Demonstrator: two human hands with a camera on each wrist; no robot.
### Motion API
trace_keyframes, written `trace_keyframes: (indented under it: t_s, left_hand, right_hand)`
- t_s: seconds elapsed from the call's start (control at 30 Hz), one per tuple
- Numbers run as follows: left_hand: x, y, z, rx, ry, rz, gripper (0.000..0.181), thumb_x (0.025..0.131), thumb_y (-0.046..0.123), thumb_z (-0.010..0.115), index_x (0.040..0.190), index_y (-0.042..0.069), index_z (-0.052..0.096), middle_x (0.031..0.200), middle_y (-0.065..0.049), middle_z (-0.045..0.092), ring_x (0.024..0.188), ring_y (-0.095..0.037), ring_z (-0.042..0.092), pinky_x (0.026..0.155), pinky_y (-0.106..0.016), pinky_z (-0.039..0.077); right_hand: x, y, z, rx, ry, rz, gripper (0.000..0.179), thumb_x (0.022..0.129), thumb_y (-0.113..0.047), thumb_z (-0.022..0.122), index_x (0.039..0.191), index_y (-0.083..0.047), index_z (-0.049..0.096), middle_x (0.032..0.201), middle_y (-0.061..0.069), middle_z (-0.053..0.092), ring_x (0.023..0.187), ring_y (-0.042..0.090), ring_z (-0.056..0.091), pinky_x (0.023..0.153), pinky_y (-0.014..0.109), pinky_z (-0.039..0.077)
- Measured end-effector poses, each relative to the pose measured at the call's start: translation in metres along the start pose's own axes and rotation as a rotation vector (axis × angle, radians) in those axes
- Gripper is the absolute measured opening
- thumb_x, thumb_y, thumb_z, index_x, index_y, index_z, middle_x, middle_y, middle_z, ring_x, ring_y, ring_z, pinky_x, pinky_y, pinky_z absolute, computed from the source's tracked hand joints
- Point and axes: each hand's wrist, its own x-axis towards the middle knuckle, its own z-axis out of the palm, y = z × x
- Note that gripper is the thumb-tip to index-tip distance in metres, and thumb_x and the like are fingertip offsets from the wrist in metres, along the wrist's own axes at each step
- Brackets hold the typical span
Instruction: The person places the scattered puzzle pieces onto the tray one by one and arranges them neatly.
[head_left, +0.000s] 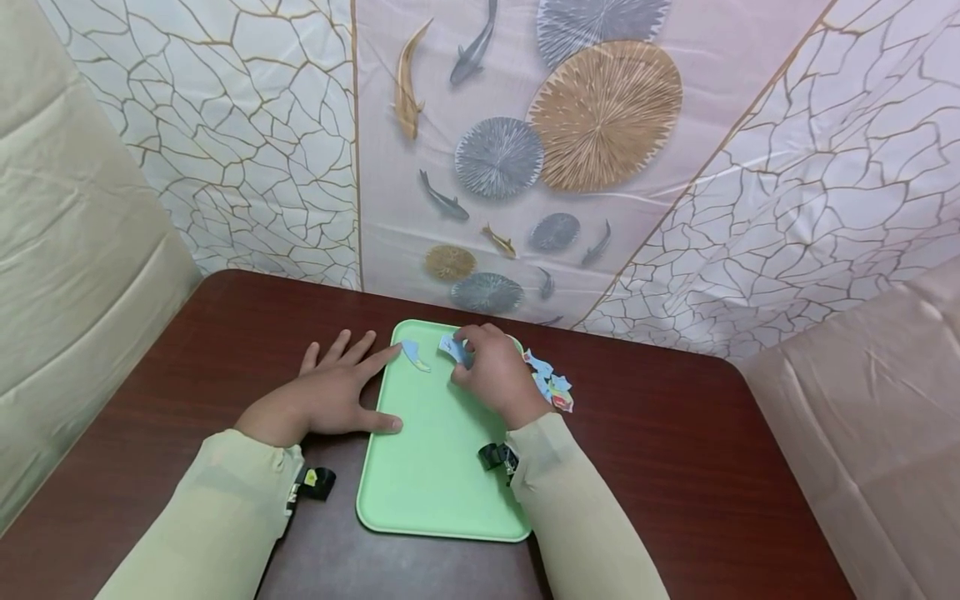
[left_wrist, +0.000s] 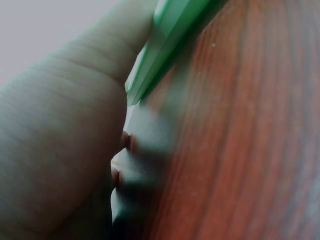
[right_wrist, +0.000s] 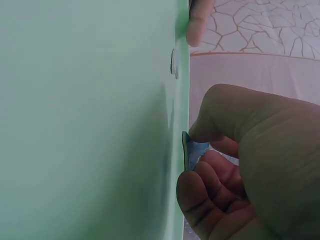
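Observation:
My right hand (head_left: 498, 372) pinches a light-blue puzzle piece (head_left: 456, 350) between thumb and fingers over the upper part of a green tray (head_left: 442, 492). In the right wrist view that blue piece (right_wrist: 195, 152) shows edge-on between the fingertips. Spread at the tray's left side, my left hand (head_left: 330, 396) has its index fingertip beside another blue puzzle piece (head_left: 415, 356) with a yellowish edge, which lies at the tray's upper left. Its thumb rests on the tray's left rim. The left wrist view shows mostly the hand (left_wrist: 65, 125) and the tray's edge (left_wrist: 170, 40).
Several loose puzzle pieces (head_left: 551, 382), blue with red and yellow bits, lie in a cluster on the table right of the tray. The dark reddish-brown table (head_left: 675, 467) ends at a patterned curtain (head_left: 480, 208) behind. Pale padded panels (head_left: 75, 208) stand at both sides.

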Motion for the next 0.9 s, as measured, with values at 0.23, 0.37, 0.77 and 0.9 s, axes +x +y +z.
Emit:
trace_keyframes:
  t_s: [0.23,0.37,0.77,0.9]
  left_hand:
    - [-0.0008,-0.0005,-0.0003,-0.001,-0.002,-0.003,0.120,0.086,0.085,0.079,0.182,0.041,0.020,0.191,-0.017,0.006,0.175,-0.053,-0.006,0.131,-0.083,-0.007]
    - [-0.0017,-0.0001,-0.0005,-0.006,-0.004,-0.006,0.120,0.087,0.085,0.079,0.182,0.041,0.020,0.191,-0.017,0.006,0.175,-0.053,-0.006,0.131,-0.083,-0.007]
    - [-0.0015,0.0006,-0.0018,-0.007,-0.003,-0.002,0.119,0.087,0.084,0.080,0.181,0.041,0.021,0.191,-0.017,0.006,0.175,-0.053,-0.006,0.132,-0.083,-0.006]
    - [-0.0008,0.0001,-0.0015,-0.004,-0.004,-0.001,0.119,0.087,0.084,0.079,0.182,0.041,0.021,0.191,-0.017,0.006,0.175,-0.052,-0.006,0.132,-0.083,-0.007]
  right_hand:
    - [0.0001,-0.0001,0.0019,0.006,-0.004,-0.010,0.040,0.091,-0.007,0.080,0.131,-0.010,0.076,0.112,0.008,0.073,0.098,0.024,0.071,0.085,0.041,0.061]
    - [-0.0003,0.0003,0.0032,0.008,-0.020,-0.003,0.038,0.092,-0.009,0.080,0.130,-0.010,0.078,0.112,0.008,0.074,0.099,0.024,0.071,0.087,0.042,0.061]
    - [0.0012,0.0043,0.0055,0.007,-0.042,-0.003,0.033,0.092,-0.009,0.079,0.124,-0.012,0.079,0.108,0.004,0.074,0.098,0.020,0.069,0.089,0.040,0.061]
    - [0.0013,0.0044,0.0058,0.011,-0.059,0.005,0.032,0.092,-0.008,0.079,0.124,-0.012,0.079,0.111,0.005,0.074,0.102,0.021,0.070,0.093,0.041,0.061]
